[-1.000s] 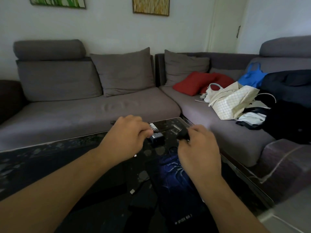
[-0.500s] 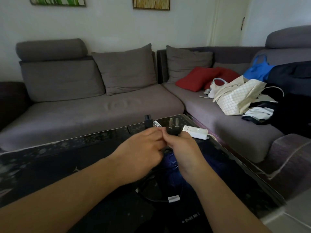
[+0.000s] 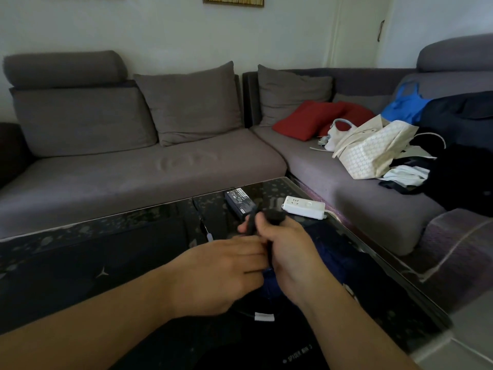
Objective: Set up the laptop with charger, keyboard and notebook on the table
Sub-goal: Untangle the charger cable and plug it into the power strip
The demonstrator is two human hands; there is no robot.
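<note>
My right hand (image 3: pixel 290 252) grips the black charger plug (image 3: pixel 274 213) above the dark glass table (image 3: pixel 80 252). My left hand (image 3: pixel 224 273) is closed on the black charger cable (image 3: pixel 250 222) just left of the plug, touching the right hand. The black charger brick (image 3: pixel 240 202) with a white label lies flat on the table behind my hands. A white power strip (image 3: pixel 304 207) lies near the table's far right corner. A dark blue Spider-Man mat (image 3: pixel 333 263) lies under my hands. Laptop, keyboard and notebook are not visible.
A grey corner sofa (image 3: pixel 149 172) wraps the far and right sides of the table. On its right part lie red cushions (image 3: pixel 309 118), a white patterned bag (image 3: pixel 373 150), a blue bag (image 3: pixel 405 102) and dark clothes (image 3: pixel 464 172).
My hands lifted the plug and cable off the table, came together, then drew slightly nearer. The plug has turned, so its prongs no longer show. The brick and power strip are now uncovered.
</note>
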